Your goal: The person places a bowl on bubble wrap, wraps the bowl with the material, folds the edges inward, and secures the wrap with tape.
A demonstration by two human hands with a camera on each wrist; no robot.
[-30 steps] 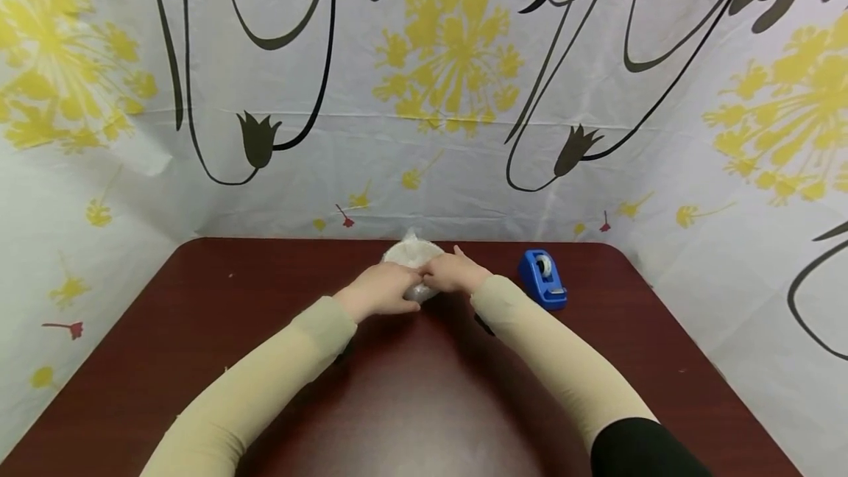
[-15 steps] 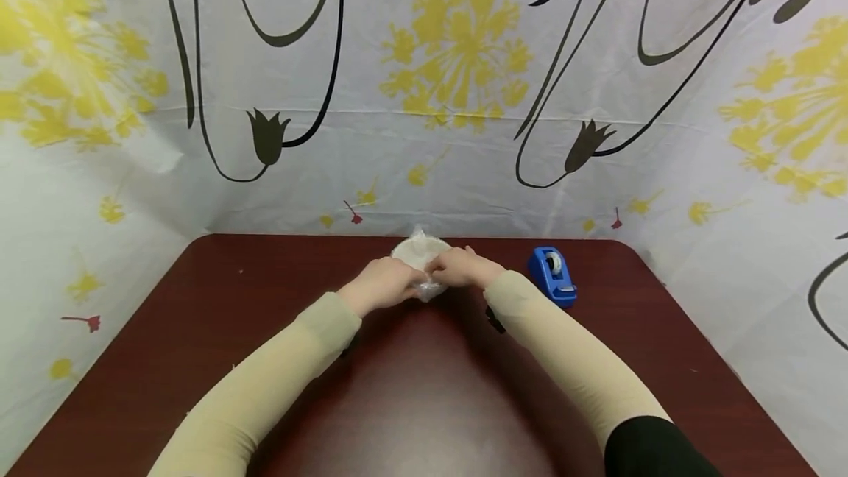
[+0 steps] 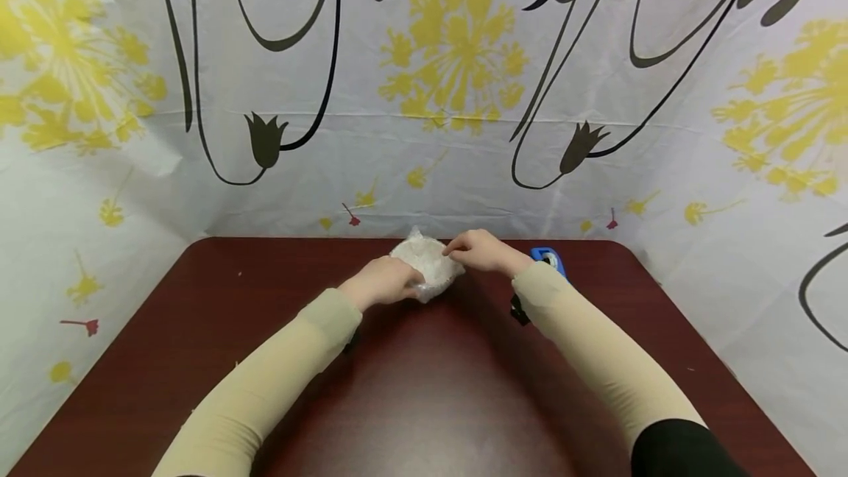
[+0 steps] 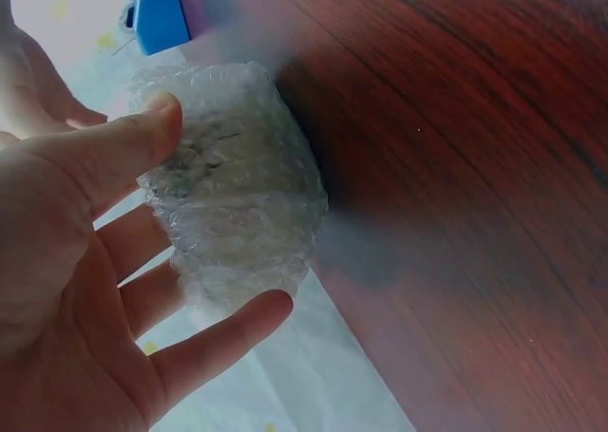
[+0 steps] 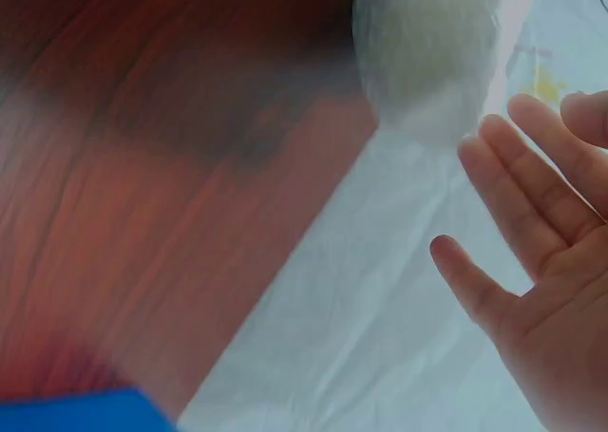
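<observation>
Head high; wrists close (shared bubble-wrap bundle (image 3: 429, 265))

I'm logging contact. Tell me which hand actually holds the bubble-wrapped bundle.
The left hand: its thumb and fingers curl round the bubble-wrapped bundle. The right hand is open, its fingers straight and apart from the bundle.
</observation>
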